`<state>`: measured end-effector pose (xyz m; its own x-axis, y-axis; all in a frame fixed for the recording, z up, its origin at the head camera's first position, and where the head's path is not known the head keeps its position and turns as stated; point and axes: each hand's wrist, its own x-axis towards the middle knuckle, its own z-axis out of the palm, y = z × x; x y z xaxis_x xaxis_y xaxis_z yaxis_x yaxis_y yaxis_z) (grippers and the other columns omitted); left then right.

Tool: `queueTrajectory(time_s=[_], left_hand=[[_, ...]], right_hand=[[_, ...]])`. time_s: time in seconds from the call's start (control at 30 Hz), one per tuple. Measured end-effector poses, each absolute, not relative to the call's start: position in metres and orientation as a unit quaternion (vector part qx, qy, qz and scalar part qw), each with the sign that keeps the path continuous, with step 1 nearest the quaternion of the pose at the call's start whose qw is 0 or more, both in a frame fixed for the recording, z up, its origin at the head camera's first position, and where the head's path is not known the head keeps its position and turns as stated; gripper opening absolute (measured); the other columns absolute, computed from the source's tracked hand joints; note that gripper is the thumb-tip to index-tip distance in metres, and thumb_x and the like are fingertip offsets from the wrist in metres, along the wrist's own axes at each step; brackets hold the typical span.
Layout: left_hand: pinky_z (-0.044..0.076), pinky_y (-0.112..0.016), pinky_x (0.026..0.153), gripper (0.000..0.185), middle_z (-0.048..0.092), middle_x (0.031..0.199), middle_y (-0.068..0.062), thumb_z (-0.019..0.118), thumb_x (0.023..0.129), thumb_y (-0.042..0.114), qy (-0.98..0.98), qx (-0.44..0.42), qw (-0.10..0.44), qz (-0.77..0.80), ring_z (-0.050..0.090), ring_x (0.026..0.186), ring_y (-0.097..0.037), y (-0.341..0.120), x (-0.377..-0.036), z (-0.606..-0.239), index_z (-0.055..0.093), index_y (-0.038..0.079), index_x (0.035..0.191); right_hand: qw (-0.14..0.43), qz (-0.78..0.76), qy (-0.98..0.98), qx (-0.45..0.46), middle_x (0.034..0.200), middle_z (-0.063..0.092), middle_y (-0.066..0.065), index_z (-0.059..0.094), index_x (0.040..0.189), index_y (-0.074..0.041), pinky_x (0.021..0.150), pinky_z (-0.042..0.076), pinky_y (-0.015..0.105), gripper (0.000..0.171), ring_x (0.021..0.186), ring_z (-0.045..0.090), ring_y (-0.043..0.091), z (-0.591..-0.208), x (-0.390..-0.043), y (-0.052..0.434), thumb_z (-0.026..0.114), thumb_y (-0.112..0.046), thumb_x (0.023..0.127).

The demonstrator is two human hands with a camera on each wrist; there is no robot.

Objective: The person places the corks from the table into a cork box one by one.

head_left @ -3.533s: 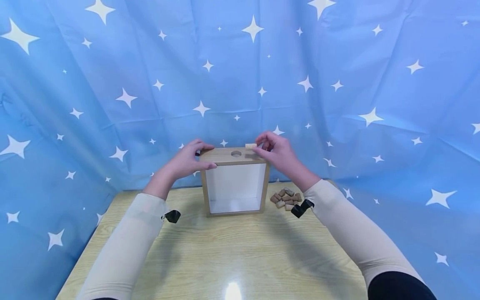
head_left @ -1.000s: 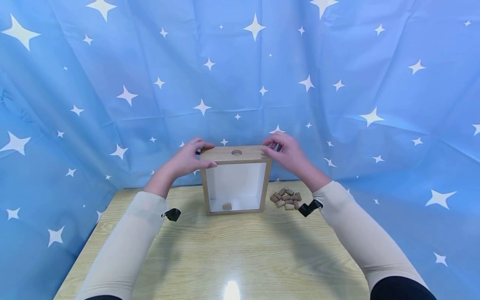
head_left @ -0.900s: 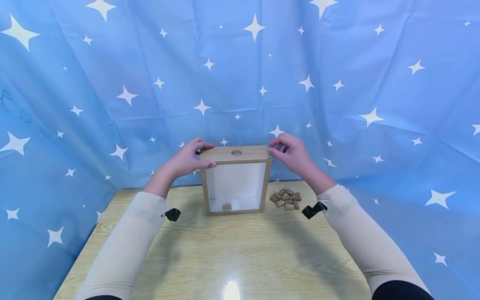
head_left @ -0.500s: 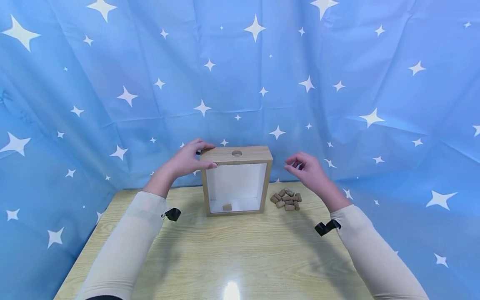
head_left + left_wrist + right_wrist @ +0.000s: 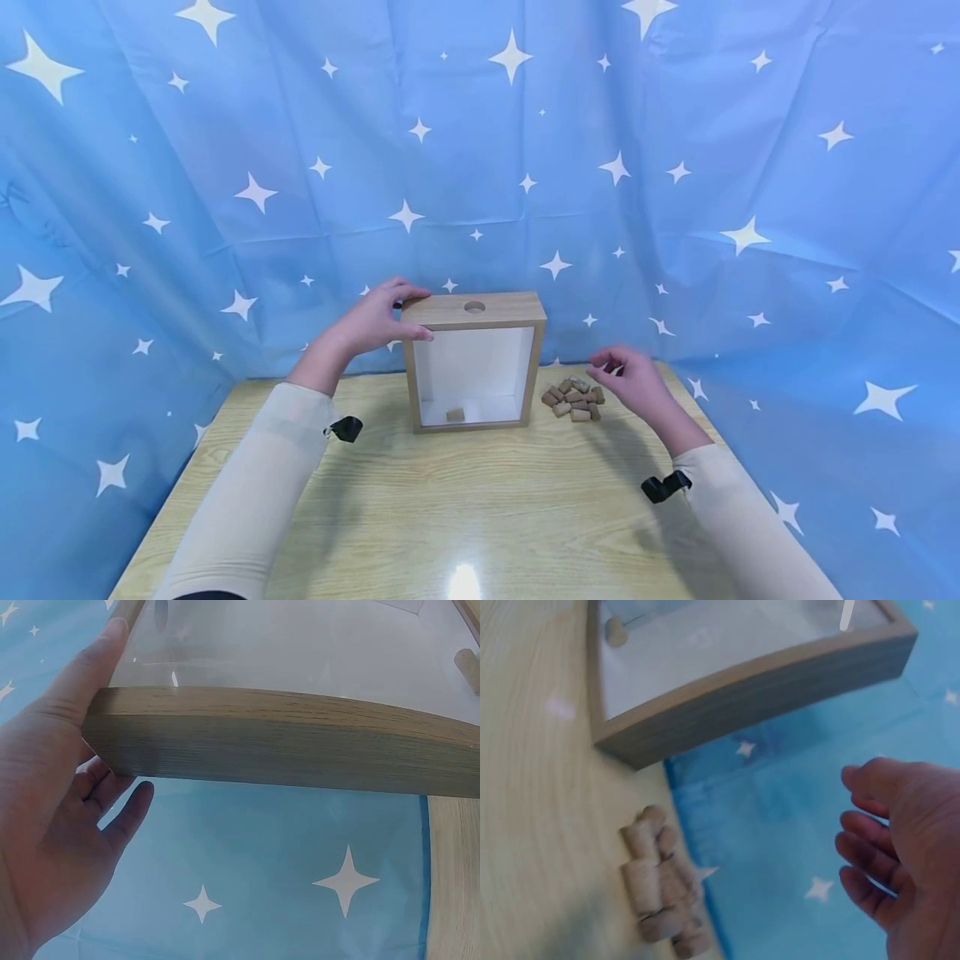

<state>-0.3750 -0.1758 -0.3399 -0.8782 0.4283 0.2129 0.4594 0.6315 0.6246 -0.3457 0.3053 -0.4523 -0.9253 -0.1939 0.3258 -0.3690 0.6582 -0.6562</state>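
Observation:
A wooden shadow box [image 5: 510, 307] with a clear front stands upright at the back of the table, a round hole in its top. My left hand [image 5: 375, 321] grips its top left corner; in the left wrist view the thumb lies along the front and the fingers reach round behind. One cork [image 5: 455, 414] lies on the floor inside the box. To the box's right is a pile of several wine corks [image 5: 576, 398]. Just above and right of that pile hovers my right hand [image 5: 633, 379], fingers loosely bent, thumb apart from them, holding nothing.
The light wood table [image 5: 420, 508] carries the box and the corks near its back edge. Behind and along the sides hangs a blue curtain [image 5: 480, 150] with white stars. A black strap piece [image 5: 666, 486] hangs off the right sleeve.
A cork pinched in my right hand over the box top now lies inside the box. The right hand has moved right and down towards the pile. My left hand keeps its place.

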Motion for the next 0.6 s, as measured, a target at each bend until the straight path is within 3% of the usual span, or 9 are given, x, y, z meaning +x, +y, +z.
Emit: queueTrajectory(time_s=[0.17, 0.4, 0.6], left_hand=[[0.047, -0.052, 0.102, 0.081, 0.055, 0.144, -0.006, 0.095, 0.090, 0.035, -0.903, -0.245, 0.021, -0.352, 0.054, 0.120, -0.030, -0.176, -0.375, -0.340, 0.060, 0.013, 0.160], [0.047, -0.051, 0.101, 0.079, 0.054, 0.144, -0.004, 0.094, 0.091, 0.037, -0.903, -0.244, 0.022, -0.353, 0.055, 0.117, -0.030, -0.176, -0.373, -0.340, 0.061, 0.016, 0.159], [0.047, -0.049, 0.099, 0.078, 0.055, 0.142, -0.003, 0.095, 0.091, 0.038, -0.903, -0.242, 0.023, -0.354, 0.055, 0.115, -0.029, -0.176, -0.375, -0.341, 0.061, 0.018, 0.159]], right_hand=[[0.080, 0.372, -0.915, 0.133, 0.114, 0.074, 0.012, 0.075, 0.128, -0.004, 0.074, 0.058, 0.038, 0.027, 0.101, 0.068, 0.029, -0.476, -0.348, 0.316, 0.078, -0.019, 0.106], [0.031, 0.365, -0.919, 0.145, 0.122, 0.070, 0.026, 0.069, 0.133, 0.008, 0.078, 0.058, 0.038, 0.037, 0.102, 0.067, 0.032, -0.507, -0.356, 0.327, 0.079, -0.008, 0.102], [0.017, 0.352, -0.925, 0.144, 0.122, 0.068, 0.025, 0.068, 0.135, 0.008, 0.084, 0.057, 0.046, 0.038, 0.103, 0.067, 0.033, -0.524, -0.356, 0.330, 0.078, -0.010, 0.103]])
